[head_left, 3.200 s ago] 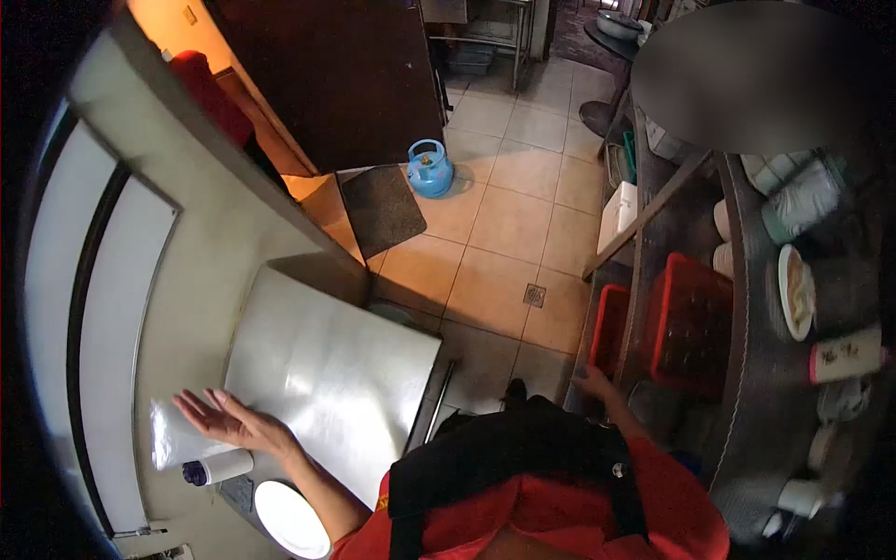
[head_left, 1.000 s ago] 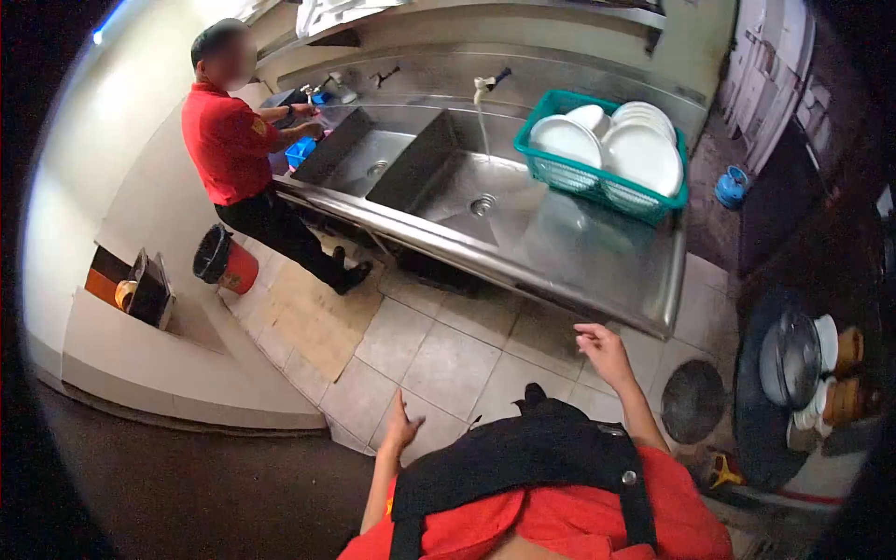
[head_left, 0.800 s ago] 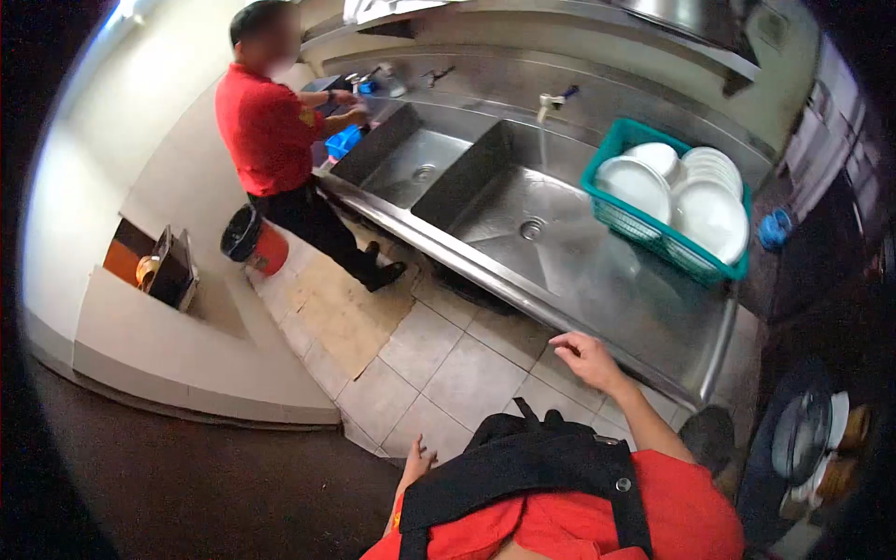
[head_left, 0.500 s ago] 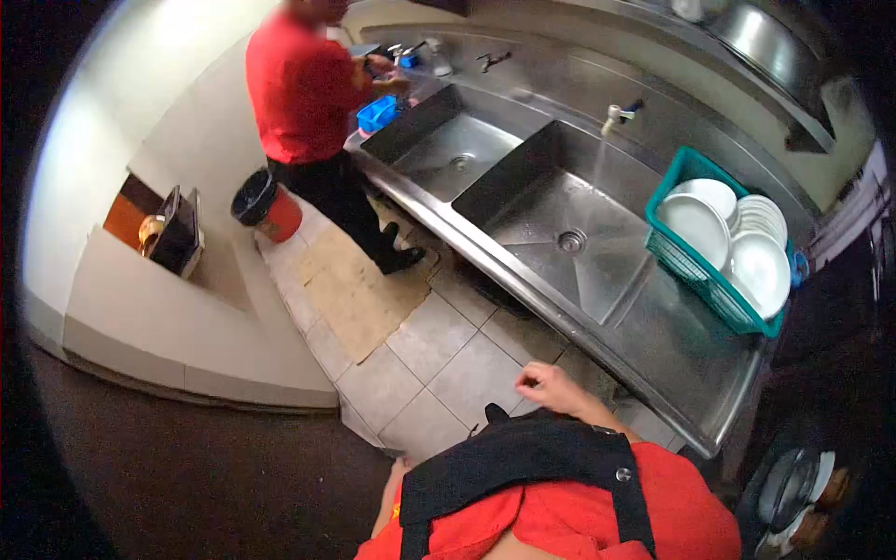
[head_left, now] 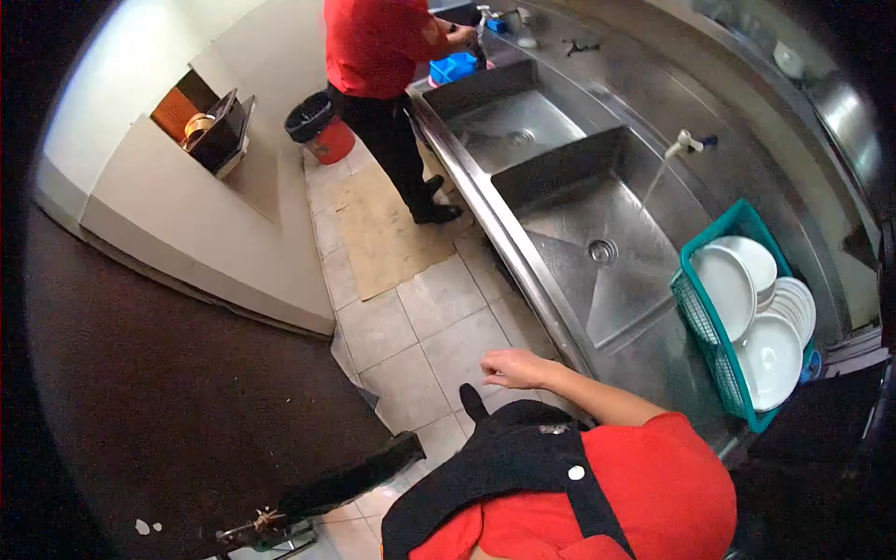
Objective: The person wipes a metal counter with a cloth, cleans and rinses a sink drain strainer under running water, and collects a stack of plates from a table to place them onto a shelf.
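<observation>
Beside sink edge (head_left: 523, 250), right hand (head_left: 511, 368)

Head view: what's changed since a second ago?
The left hand has dropped out of view; the right hand has shifted left in frame. The view has turned, so the green basket sits further right and lower. No pickup or release seen. Unchanged: plates in the basket, tap running, co-worker at the sink.

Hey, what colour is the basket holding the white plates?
The basket is teal green, clearest in the head view.
</observation>
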Motion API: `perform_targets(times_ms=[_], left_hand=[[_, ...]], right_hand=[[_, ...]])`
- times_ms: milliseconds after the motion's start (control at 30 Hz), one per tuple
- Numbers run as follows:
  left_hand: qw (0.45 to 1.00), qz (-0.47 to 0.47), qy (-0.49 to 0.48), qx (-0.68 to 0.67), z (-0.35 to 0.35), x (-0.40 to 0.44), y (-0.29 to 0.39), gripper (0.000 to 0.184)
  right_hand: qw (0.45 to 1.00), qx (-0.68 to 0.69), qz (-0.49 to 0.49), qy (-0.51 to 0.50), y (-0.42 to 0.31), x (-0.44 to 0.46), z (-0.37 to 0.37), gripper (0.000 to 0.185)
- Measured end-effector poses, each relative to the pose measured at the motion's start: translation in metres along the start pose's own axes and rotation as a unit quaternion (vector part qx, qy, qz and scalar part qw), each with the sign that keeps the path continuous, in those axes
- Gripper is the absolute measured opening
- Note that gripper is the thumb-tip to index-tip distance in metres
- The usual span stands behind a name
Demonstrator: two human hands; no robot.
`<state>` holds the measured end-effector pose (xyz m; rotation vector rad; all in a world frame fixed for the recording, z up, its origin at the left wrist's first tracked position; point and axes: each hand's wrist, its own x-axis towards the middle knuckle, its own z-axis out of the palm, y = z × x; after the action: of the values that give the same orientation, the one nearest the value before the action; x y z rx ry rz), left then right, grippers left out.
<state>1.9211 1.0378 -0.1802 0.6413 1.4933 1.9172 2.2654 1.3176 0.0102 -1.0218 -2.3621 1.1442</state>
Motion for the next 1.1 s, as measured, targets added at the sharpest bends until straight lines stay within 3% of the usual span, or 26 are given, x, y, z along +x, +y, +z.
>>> perform_targets(times_ms=[167,433,533,733,833,933,1000,1100], left_hand=[[0.991,-0.074,-0.063,0.096,-0.017,-0.032,0.024,0.041],[0.96,-0.125,-0.125,0.215,-0.042,-0.015,0.054,0.043],[0.944,-0.152,-0.151,0.25,-0.054,-0.004,0.057,0.043],[0.9,-0.202,-0.216,0.321,-0.067,0.032,0.056,0.044],[0.87,-0.217,-0.268,0.354,-0.038,0.063,0.046,0.045],[0.837,-0.229,-0.311,0.388,0.016,0.086,0.025,0.045],[0.828,-0.175,-0.365,0.389,0.124,0.126,0.064,0.045],[0.859,-0.085,-0.354,0.361,0.244,0.164,0.084,0.044]], right_hand=[[0.991,0.047,-0.073,-0.106,-0.02,-0.03,0.057,0.019],[0.97,0.037,-0.042,-0.238,-0.034,-0.029,0.083,0.02],[0.98,0.016,-0.045,-0.192,-0.033,-0.014,0.087,0.018],[0.991,0.115,-0.058,0.032,-0.068,-0.001,0.053,0.014],[0.98,0.166,-0.035,0.107,-0.072,-0.019,0.023,0.015],[0.961,0.218,0.022,0.17,-0.058,-0.039,-0.013,0.016],[0.956,0.211,0.045,0.198,-0.035,-0.047,-0.037,0.015],[0.922,0.144,0.109,0.341,0.001,-0.06,-0.094,0.015]])
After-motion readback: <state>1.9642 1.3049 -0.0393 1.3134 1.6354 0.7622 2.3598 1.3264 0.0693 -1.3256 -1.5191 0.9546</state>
